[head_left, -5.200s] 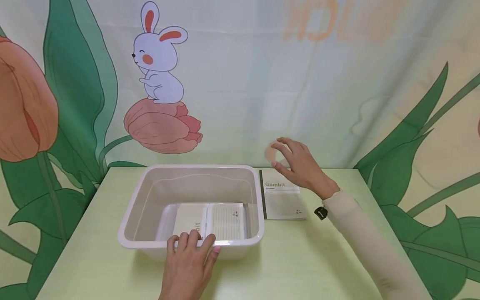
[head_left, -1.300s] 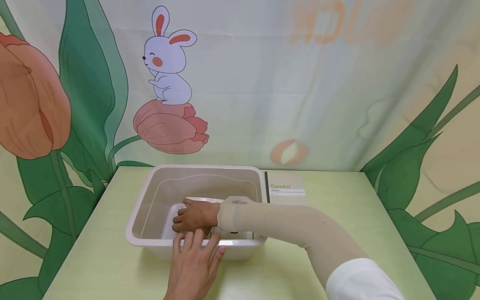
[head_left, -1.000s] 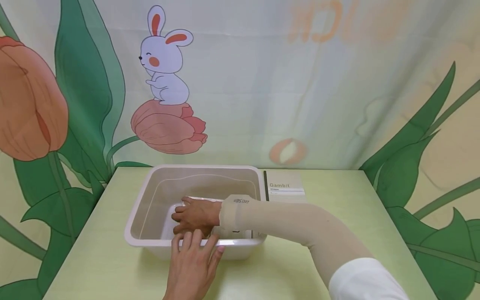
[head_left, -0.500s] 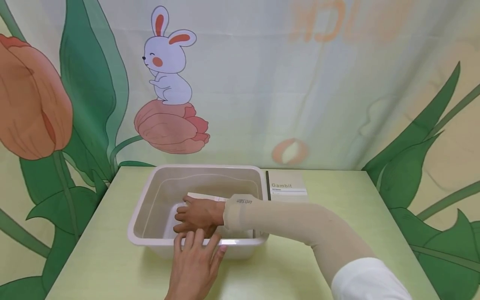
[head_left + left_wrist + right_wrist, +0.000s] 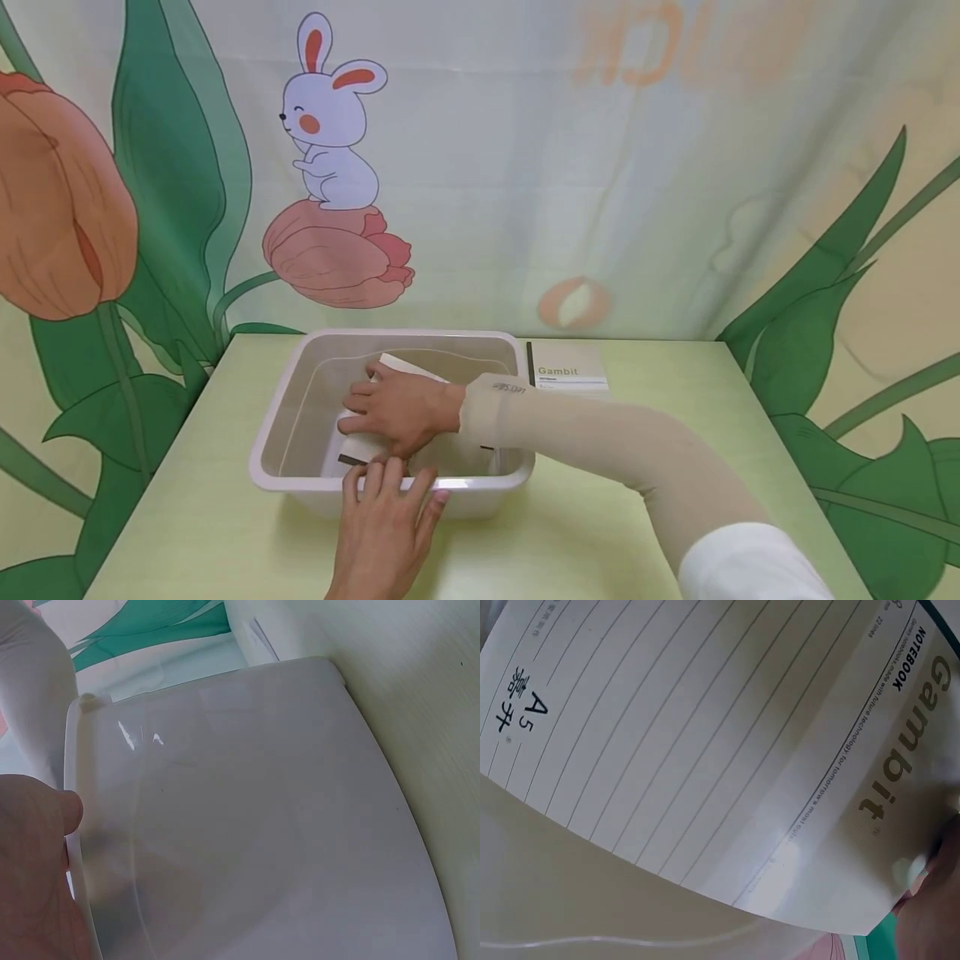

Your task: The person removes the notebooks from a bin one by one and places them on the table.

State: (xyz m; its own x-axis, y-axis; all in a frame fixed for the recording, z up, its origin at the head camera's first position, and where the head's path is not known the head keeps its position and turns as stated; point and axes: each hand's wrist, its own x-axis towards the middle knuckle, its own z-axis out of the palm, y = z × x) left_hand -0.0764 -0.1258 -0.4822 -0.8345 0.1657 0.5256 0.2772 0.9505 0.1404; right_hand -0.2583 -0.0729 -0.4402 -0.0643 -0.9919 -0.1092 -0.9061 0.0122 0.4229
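In the head view my left hand holds the near rim of a pale plastic basin, its fingers hooked over the edge. The left wrist view has the hand at the left edge, against the rim. Inside the basin my right hand grips a cream A5 notebook, which is tilted and partly covered by the hand. Close up in the right wrist view, the notebook shows a lined cover reading "Gambit". A fingertip of that hand presses at the cover's edge.
A second Gambit notebook with a dark spine lies on the light green table, right of the basin, partly hidden by the right forearm. A printed curtain with a rabbit and tulips hangs behind the table.
Earlier the right hand was above the notebook on the table; then it reached into the basin. Over the last half second it has raised and tilted the notebook there. The left hand stays on the rim.
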